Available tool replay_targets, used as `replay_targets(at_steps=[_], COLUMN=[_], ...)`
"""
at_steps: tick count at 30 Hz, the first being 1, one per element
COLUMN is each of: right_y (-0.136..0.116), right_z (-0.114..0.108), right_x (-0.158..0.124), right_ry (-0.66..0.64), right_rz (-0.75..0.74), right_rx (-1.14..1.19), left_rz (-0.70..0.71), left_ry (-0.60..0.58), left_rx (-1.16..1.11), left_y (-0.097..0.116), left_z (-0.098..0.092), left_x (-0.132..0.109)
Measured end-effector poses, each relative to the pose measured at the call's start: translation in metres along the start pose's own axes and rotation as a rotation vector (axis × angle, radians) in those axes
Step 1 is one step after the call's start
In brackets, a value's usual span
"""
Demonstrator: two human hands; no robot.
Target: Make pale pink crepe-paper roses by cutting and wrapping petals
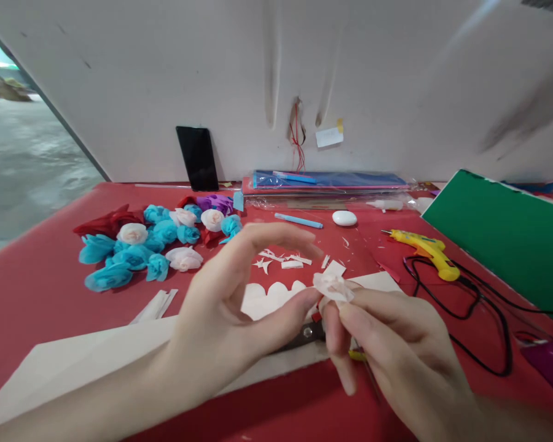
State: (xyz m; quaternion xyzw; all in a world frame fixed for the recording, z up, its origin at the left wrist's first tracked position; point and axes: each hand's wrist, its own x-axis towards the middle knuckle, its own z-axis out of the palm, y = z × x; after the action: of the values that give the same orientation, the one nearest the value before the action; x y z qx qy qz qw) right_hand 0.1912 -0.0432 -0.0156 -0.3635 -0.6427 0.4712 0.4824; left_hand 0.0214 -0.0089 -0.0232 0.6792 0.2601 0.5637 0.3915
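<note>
Pinching a small white paper flower [332, 286] between thumb and fingertips, our right hand [396, 350] holds it up just above the red worktop [41, 282], over the near edge of a white sheet [267, 298] cut into scallops. Our left hand [239, 307] is open, its fingers spread and arched, and its thumb tip lies against or just beside the flower; we cannot tell whether it presses. We judge the step in hand to be shaping the bud by turning and tightening its petals. What comes next would call for a light, steady pinch at the base, since the thin paper looks easy to crush or unroll. The flower is pale, crumpled and loosely gathered, with soft ruffled edges and no clear stem in view. Scissors [304, 334] lie partly hidden under the hands. Further off lie a heap of blue and white paper flowers [152, 245], to the left, and a yellow glue gun [426, 248] with its black cord, to the right.
</note>
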Motion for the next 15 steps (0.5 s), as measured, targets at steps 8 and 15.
replay_targets(at_steps=[8,15], right_y=[0.003,0.006], right_z=[-0.002,-0.003], right_x=[0.0,0.001], right_ry=[-0.035,-0.062], right_rz=[-0.019,-0.093], right_rx=[-0.015,-0.063], left_rz=[0.594,0.393], left_ry=[-0.01,-0.013], left_rx=[0.7,0.479], left_y=[0.009,0.02], left_z=[-0.023,-0.019], left_x=[0.017,0.012])
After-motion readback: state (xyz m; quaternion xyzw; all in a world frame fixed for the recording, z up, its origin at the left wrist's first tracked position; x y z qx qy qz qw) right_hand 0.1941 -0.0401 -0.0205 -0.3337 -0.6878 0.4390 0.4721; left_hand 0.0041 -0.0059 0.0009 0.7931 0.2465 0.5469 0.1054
